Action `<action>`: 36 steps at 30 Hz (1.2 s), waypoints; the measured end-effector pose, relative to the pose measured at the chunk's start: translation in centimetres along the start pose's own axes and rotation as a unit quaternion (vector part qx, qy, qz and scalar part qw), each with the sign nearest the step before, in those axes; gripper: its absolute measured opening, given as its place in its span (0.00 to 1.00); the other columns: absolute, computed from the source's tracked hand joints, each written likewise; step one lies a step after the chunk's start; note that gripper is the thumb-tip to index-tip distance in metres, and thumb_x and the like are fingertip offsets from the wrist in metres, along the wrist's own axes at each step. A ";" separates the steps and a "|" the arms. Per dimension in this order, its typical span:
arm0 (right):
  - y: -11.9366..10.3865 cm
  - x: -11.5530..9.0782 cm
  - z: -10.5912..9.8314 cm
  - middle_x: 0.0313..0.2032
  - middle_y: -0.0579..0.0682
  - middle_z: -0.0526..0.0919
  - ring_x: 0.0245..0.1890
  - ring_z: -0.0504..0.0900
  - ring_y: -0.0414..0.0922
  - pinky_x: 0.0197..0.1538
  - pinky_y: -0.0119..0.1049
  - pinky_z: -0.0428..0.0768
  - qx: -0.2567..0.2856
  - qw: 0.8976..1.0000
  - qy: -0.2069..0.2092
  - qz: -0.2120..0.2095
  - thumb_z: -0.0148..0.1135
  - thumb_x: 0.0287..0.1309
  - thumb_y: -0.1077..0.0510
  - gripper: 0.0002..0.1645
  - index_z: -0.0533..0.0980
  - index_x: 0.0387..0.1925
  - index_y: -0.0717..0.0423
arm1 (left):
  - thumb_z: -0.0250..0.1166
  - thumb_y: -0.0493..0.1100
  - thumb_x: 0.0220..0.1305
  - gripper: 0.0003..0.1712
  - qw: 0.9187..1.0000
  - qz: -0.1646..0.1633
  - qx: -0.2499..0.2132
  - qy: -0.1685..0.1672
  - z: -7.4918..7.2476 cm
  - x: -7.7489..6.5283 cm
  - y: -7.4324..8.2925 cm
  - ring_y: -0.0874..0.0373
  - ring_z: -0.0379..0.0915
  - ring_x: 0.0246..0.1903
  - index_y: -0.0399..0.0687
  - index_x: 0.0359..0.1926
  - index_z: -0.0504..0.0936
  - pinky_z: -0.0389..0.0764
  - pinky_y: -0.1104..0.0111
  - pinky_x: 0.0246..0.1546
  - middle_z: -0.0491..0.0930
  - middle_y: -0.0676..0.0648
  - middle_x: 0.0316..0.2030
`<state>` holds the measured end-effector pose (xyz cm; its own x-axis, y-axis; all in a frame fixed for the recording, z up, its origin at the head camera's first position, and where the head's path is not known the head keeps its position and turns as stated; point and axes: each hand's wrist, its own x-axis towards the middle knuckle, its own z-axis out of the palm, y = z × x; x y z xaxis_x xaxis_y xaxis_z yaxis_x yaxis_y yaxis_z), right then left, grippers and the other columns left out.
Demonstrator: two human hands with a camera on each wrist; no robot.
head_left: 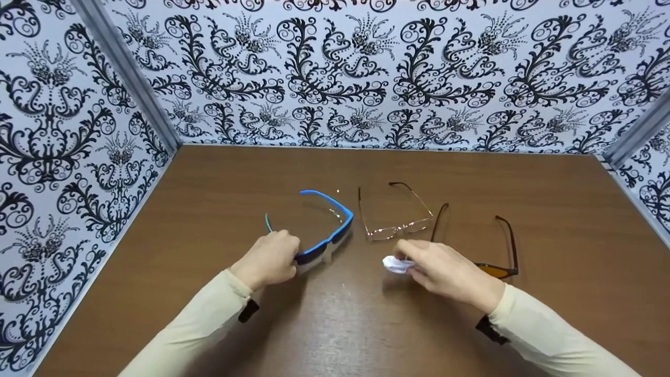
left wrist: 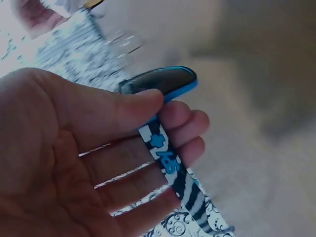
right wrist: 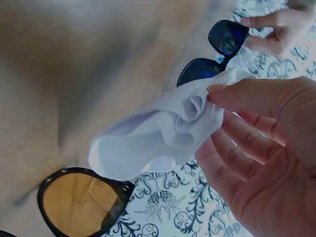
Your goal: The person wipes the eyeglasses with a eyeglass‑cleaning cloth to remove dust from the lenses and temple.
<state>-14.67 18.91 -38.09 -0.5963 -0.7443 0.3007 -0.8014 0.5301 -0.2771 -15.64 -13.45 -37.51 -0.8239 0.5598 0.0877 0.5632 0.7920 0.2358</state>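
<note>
Patterned wall behind, brown desk below it, blue-framed sunglasses left of centre over the desk, my left hand pinching them where lens meets arm, amber-lens glasses on the desk, partly hidden by my right hand, clear glasses lying between those two pairs, crumpled white cloth pinched by my right thumb and fingers, nearer me than the clear glasses

A brown table meets white walls with black scrollwork at far, left and right. Grey posts stand in both far corners. Pale glare lies on the table's near middle.
</note>
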 end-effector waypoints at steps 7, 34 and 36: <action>0.2 1.0 -0.3 0.36 0.48 0.79 0.35 0.80 0.43 0.37 0.39 0.82 0.021 0.998 0.061 -0.009 0.67 0.45 0.76 0.22 0.72 0.41 0.57 | 0.56 0.24 0.37 0.19 0.998 -0.028 -0.045 0.043 -1.3 0.8 0.7 0.60 0.52 0.18 0.50 0.09 0.61 0.56 0.70 0.16 0.53 0.57 0.12; -0.9 4.1 1.1 0.39 0.50 0.76 0.34 0.79 0.45 0.36 0.29 0.80 0.140 0.932 0.326 0.076 0.63 0.45 0.78 0.23 0.75 0.45 0.62 | 0.65 0.31 0.48 0.10 0.976 0.015 -0.175 0.129 -1.1 6.0 8.1 0.64 0.57 0.15 0.46 0.15 0.80 0.56 0.72 0.17 0.62 0.61 0.10; -1.1 4.1 1.3 0.40 0.50 0.76 0.35 0.77 0.44 0.38 0.29 0.78 0.127 0.932 0.335 0.057 0.63 0.45 0.78 0.24 0.75 0.45 0.61 | 0.65 0.31 0.49 0.10 0.974 0.013 -0.188 0.126 -1.0 6.0 8.2 0.64 0.56 0.15 0.45 0.15 0.80 0.56 0.72 0.17 0.61 0.61 0.10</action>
<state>-16.14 14.72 -37.72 -0.6403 -0.2223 0.7352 -0.7449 0.4131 -0.5239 -16.06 -3.84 -34.10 -0.8260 0.4632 0.3211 0.5597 0.6072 0.5640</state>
